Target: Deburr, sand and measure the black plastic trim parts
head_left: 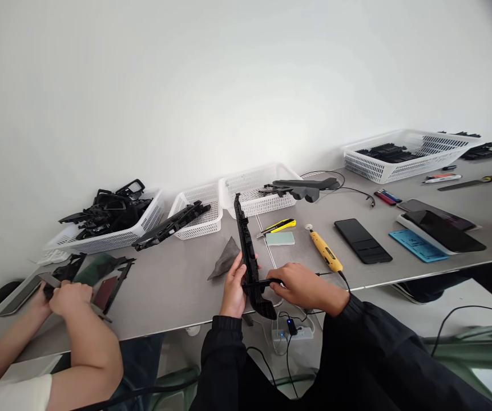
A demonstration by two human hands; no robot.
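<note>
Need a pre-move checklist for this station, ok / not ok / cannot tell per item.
1. Long black part held by the left hand: ok, in its grip.
2. Slim black piece held by the right hand: ok, one end in its grip.
3. Slim black piece touching the part: cannot tell; it crosses the part in this view, but contact is unclear.
4. Blade of yellow knife retracted: not ok, it looks extended.
5. Yellow rotary tool switched off: cannot tell; it lies on the table.
6. Co-worker's hands clear of the part: ok, well apart.
</note>
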